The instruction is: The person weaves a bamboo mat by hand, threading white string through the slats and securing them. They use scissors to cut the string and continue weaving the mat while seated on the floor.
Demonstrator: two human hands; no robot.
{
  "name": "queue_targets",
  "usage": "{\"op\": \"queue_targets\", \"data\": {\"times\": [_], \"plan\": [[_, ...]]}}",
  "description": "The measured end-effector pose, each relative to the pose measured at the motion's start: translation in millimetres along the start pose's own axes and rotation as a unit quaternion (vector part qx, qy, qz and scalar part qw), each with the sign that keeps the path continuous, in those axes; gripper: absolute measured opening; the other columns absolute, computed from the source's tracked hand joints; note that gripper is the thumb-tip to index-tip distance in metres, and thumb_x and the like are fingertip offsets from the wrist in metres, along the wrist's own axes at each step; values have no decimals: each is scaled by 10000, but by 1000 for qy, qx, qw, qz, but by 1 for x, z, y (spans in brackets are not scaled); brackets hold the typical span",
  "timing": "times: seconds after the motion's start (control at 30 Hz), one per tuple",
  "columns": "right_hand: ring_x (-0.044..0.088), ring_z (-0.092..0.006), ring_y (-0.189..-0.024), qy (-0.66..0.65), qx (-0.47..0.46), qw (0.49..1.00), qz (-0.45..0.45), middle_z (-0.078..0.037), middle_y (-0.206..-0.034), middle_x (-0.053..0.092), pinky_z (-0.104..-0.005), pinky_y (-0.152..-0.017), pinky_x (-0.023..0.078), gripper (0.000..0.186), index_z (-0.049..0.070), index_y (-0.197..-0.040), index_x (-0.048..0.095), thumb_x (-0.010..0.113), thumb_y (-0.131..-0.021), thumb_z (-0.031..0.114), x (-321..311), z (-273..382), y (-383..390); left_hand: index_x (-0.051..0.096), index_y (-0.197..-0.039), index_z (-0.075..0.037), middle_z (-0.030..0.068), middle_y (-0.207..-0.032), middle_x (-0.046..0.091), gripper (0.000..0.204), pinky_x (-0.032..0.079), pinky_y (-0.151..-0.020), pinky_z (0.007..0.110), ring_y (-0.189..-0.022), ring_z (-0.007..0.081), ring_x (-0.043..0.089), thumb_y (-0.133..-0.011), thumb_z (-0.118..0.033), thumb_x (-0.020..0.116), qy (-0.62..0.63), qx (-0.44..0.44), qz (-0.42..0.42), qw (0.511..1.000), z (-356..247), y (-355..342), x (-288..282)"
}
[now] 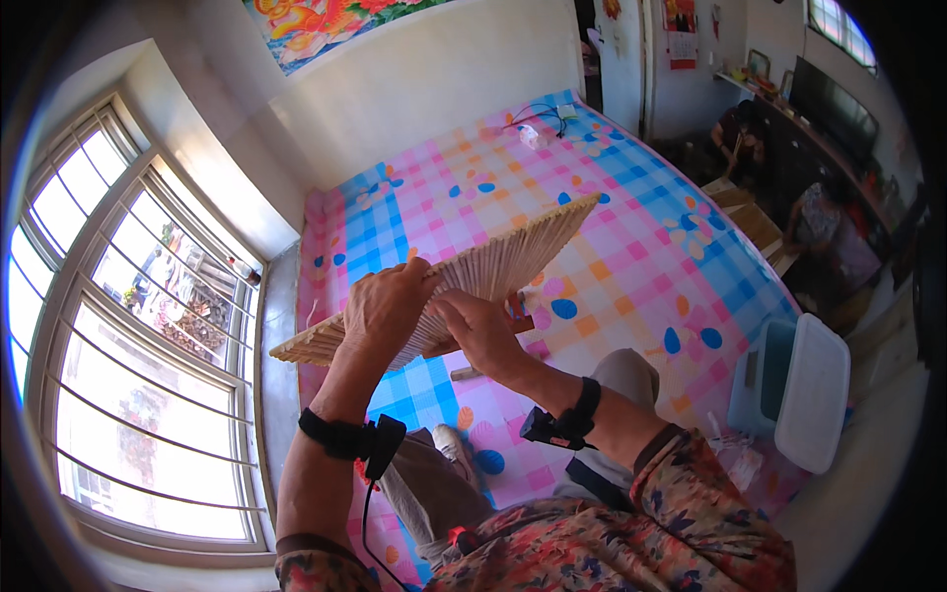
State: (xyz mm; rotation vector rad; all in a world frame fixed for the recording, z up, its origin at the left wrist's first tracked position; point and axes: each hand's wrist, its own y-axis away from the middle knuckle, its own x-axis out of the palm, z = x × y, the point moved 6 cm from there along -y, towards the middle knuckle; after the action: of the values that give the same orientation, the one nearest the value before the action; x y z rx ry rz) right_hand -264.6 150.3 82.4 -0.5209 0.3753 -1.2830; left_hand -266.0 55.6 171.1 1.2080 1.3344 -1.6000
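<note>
A pale slatted wooden piece [541, 235], fanned out like a wide sheet, is held up tilted over the checked sheet. My left hand [390, 301] is closed over its upper edge near the middle. Just right of it, my right hand [469, 326] has bent fingers gripping the slats lower down; some fingertips are hidden. Behind and below, partly covered, are a brown wooden piece [442, 347] and a short stick [464, 373]. A black strapped device sits on each of my forearms.
The checked sheet [631, 247] covers a raised platform, with a white bag and cable [536, 136] at the back. A barred window [148, 395] is left. A lidded plastic bin [809, 395] stands right. Two people [740, 138] sit low at right among wooden pieces.
</note>
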Motion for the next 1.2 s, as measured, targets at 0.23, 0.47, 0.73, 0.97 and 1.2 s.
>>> {"op": "queue_targets", "data": {"times": [0.23,0.47,0.73,0.97,1.2], "plan": [[549,-139,-474,-64,57,996,31,-87,-620,552,-289,-420,440,154,13,-934,563,477,-944,140,4,-11,0,604,-938,-121,122,-748,648,252,483,-643,435,-730,326,631,-865,-357,550,5,9,-4,1000,0,-2,0],[478,-42,-510,-2,135,988,77,-22,-652,549,-195,-401,395,232,0,-938,604,458,-942,180,-20,-13,0,601,-1031,-90,148,-892,655,270,488,-716,414,-825,324,635,-848,-288,589,108,22,12,994,20,-7,-10],[482,-41,-446,1,166,985,42,-28,-697,581,-181,-401,382,166,-10,-954,620,551,-907,134,-89,-14,10,596,-1032,-50,160,-977,616,286,476,-756,399,-864,338,616,-770,-145,658,125,39,18,991,37,-13,-8],[534,-66,-477,-81,120,986,-78,-49,-753,607,-207,-424,468,149,-17,-947,601,572,-896,121,-104,-12,-4,614,-974,-29,162,-908,626,261,476,-729,397,-832,336,616,-765,-175,662,120,27,13,992,39,-13,-9],[612,-146,-545,-193,107,959,-179,-98,-826,640,-276,-486,535,116,3,-921,561,587,-880,109,-92,-3,-17,633,-963,-66,159,-773,651,252,484,-670,413,-742,327,637,-788,-247,645,105,-10,19,994,41,-12,-10]]}}
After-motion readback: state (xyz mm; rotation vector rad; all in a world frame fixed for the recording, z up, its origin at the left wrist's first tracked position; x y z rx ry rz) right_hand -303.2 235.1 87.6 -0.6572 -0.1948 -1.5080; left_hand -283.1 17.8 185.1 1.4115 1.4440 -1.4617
